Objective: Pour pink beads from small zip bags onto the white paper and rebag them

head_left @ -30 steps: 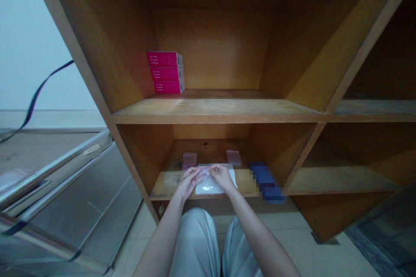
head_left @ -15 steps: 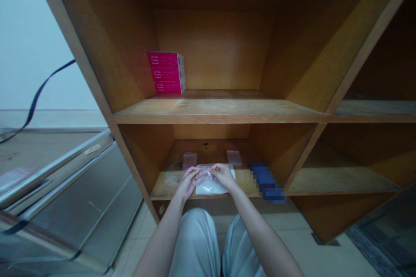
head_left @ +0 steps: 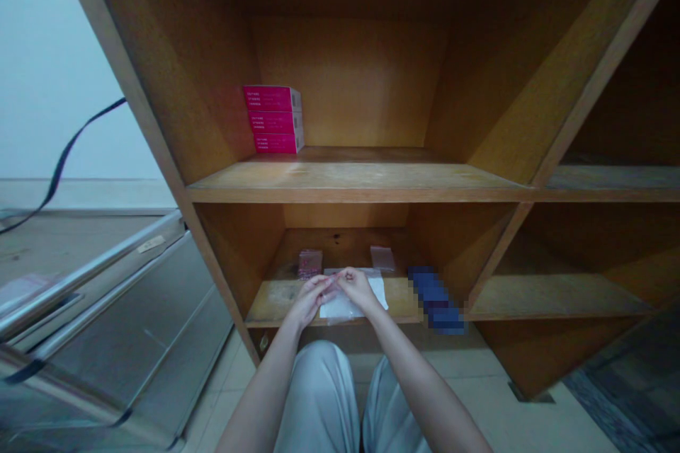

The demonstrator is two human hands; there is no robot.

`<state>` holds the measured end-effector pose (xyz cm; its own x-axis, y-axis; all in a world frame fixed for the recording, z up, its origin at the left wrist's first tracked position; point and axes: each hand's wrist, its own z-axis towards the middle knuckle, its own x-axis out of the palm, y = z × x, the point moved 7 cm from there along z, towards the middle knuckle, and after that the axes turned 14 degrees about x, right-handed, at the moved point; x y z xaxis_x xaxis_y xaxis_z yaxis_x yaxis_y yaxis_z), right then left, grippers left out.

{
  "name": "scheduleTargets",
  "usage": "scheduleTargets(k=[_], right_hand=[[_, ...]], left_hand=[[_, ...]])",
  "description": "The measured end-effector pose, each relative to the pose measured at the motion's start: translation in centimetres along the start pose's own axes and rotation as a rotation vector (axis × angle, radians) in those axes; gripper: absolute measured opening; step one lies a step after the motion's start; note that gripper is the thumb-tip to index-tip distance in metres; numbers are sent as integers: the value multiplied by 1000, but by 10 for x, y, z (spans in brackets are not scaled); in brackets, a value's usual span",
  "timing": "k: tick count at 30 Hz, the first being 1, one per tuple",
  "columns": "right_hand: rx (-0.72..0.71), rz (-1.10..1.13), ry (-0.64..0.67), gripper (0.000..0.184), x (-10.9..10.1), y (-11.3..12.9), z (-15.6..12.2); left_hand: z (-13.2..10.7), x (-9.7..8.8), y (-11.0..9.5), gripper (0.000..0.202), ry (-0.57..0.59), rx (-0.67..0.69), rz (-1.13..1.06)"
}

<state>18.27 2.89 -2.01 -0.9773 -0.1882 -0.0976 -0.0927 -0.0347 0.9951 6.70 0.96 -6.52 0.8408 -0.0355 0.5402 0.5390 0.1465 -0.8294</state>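
My left hand [head_left: 308, 299] and my right hand [head_left: 357, 288] meet over the lower shelf [head_left: 270, 308] of a wooden shelf unit. Both pinch the top edge of a small clear plastic bag [head_left: 345, 306] that lies above a white sheet [head_left: 380, 290] on the shelf board. Their fingertips nearly touch at the bag's mouth. Behind the hands lie a small pinkish packet [head_left: 309, 262] and another clear packet [head_left: 382, 257].
A stack of three pink boxes [head_left: 273, 119] stands at the back left of the upper shelf [head_left: 350, 180]. A blurred blue object [head_left: 436, 299] lies at the right of the lower shelf. A metal cabinet [head_left: 95, 311] stands to the left. My knees are below the shelf.
My right hand has shifted slightly left toward my left hand, so the fingertips are closer together on the bag's top edge. The bag stays in place on the shelf.
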Motion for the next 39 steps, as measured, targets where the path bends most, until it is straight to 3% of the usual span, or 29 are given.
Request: scheduleTargets(k=[13, 21, 29, 39], right_hand=[[-44, -111, -56, 8, 5, -5, 0], [-19, -53, -6, 8, 7, 1, -3], [89, -8, 111, 22, 6, 12, -7], [70, 32, 64, 34, -5, 8, -2]], left_hand=[[1, 5, -1, 13, 45, 11, 37], [-1, 6, -4, 13, 43, 18, 14], [4, -3, -1, 14, -10, 41, -55], [3, 1, -5, 11, -19, 54, -182]])
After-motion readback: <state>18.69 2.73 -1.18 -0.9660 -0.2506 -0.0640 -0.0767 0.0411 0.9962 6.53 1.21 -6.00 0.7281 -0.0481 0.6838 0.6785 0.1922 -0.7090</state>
